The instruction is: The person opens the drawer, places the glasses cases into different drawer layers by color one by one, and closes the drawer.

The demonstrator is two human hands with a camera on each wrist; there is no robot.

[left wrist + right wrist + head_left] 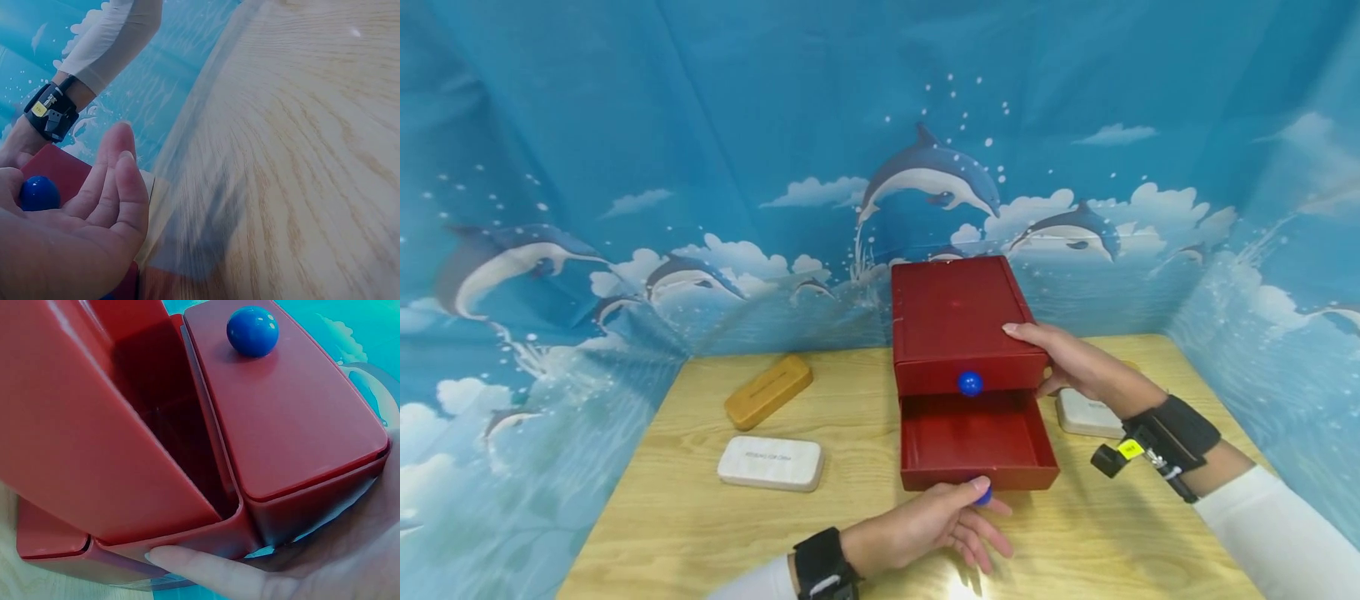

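A red drawer box stands at the table's back, its upper drawer closed with a blue knob. The drawer below is pulled out, and its inside looks bare. At that drawer's front, my left hand holds its blue knob between thumb and index finger; the other fingers spread loosely. My right hand grips the box's right side, thumb on the top and fingers down the side. In the right wrist view, part of another red drawer front shows beyond the pulled-out drawer.
Left of the box lie a yellow-brown case and a white case with small lettering. Another white case lies right of the box, partly behind my right arm. A dolphin-print curtain surrounds the wooden table.
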